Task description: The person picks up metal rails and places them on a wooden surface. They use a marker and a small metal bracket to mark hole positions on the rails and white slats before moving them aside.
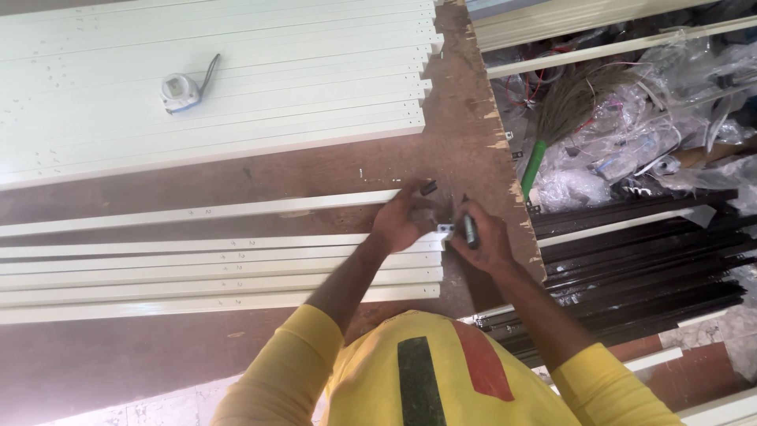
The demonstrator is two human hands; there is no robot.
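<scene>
My left hand point(404, 222) grips the right end of a cream metal rail point(236, 242) that tops a stack of similar rails on a brown wooden table point(315, 170). A small white fitting point(446, 229) sits at that rail end, between both hands. My right hand point(487, 241) is closed around a dark tool point(470, 229), whose tip meets the fitting. A single cream rail point(197, 213) lies just beyond the stack, with a small black piece point(428, 188) near its right end.
A wide stack of cream rails point(213, 87) covers the far table, with a white tape measure point(180, 91) on it. Past the table's chipped right edge lie black rails point(639, 260), plastic wrapping point(631, 134) and a green-handled broom point(552, 134).
</scene>
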